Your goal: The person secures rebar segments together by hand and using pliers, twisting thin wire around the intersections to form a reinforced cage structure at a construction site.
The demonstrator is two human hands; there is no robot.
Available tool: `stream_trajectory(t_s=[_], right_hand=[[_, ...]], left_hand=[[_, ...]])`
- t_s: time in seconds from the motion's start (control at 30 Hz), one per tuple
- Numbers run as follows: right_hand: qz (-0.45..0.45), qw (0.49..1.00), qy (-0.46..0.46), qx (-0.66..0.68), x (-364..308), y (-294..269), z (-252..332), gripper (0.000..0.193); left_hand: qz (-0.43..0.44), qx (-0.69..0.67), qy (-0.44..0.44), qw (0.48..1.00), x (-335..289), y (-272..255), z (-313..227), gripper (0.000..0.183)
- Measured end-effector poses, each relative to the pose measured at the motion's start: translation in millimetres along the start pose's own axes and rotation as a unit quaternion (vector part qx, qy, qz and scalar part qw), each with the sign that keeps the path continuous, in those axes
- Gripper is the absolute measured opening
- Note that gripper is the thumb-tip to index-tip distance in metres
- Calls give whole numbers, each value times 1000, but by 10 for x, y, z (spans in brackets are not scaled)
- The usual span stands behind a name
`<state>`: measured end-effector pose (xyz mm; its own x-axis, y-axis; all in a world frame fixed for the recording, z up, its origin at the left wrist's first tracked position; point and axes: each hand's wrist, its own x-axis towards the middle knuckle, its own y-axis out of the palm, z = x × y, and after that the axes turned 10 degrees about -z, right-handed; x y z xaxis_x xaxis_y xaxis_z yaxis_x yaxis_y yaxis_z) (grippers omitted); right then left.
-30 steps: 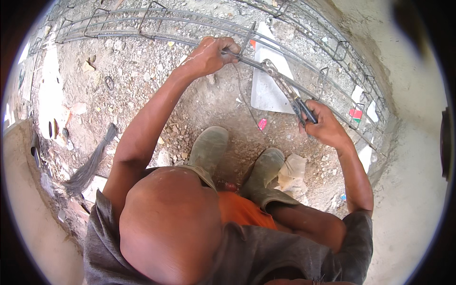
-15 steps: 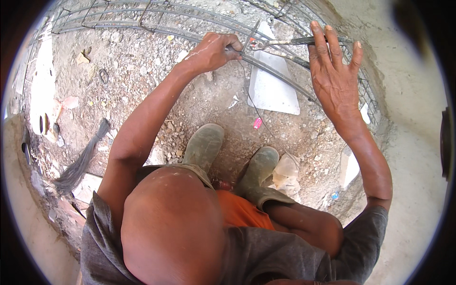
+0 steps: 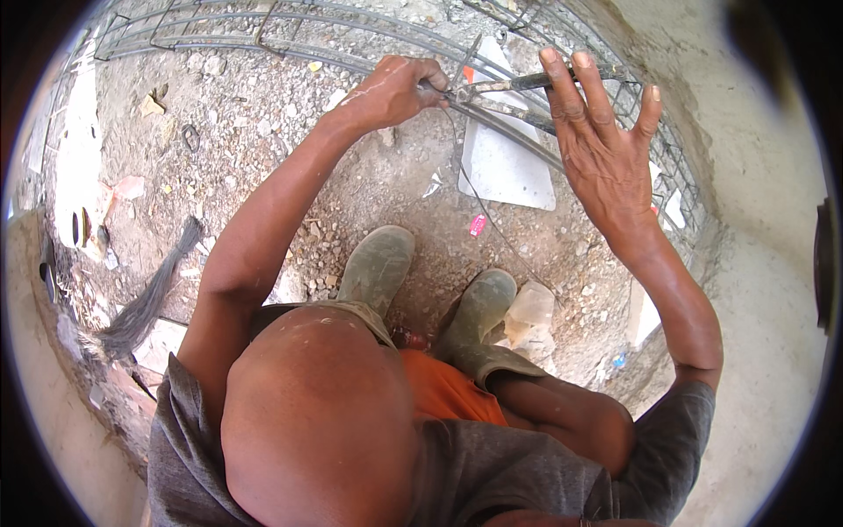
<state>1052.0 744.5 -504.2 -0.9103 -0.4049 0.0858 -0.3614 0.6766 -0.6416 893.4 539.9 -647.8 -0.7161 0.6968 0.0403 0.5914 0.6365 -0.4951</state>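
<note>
My left hand (image 3: 395, 92) is closed at the long steel reinforcing bars of a rebar cage (image 3: 351, 60), its thumb and forefinger pinching a thin tie wire at a crossing. A loose tail of the tie wire (image 3: 457, 158) hangs from there toward my right boot. My right hand (image 3: 606, 162) holds pincers (image 3: 518, 83) by their dark handles, several fingers stretched out over them; its thumb is hidden. The pincers' jaws are beside my left fingertips at the wire, handles spread apart. How the wire sits in the jaws is too small to tell.
A white sheet piece (image 3: 505, 171) lies under the bars. To the left, a bundle of grey wire (image 3: 154, 294) rests on the rubble. My rubber boots (image 3: 378, 268) stand on gravelly ground. A concrete wall (image 3: 764, 263) rises on the right.
My right hand and the pincers have shifted left, bringing the jaws to my left fingertips. The pincers' handles are farther apart. The wire tail has swung slightly right; my left hand has barely moved.
</note>
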Motion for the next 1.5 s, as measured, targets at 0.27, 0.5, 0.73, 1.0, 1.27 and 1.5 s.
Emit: stream_trajectory(t_s=[0.27, 0.5, 0.73, 1.0, 1.27, 1.5], right_hand=[[-101, 994, -51, 2, 82, -20, -33, 30], [-42, 995, -68, 52, 235, -336, -79, 29], [214, 927, 34, 307, 176, -539, -53, 18], [491, 309, 362, 730, 231, -337, -291, 15], [400, 794, 116, 442, 595, -474, -717, 33], [58, 985, -51, 153, 764, 486, -784, 33]], left_hand=[[1, 6, 7, 1000, 10, -15, -25, 27], [-12, 15, 19, 1000, -22, 10, -77, 44], [-54, 65, 37, 996, -91, -14, -78, 61], [-205, 139, 259, 933, -174, 423, -661, 65], [-139, 59, 146, 978, 350, 851, -953, 53], [-130, 20, 45, 990, 715, 878, -950, 44]])
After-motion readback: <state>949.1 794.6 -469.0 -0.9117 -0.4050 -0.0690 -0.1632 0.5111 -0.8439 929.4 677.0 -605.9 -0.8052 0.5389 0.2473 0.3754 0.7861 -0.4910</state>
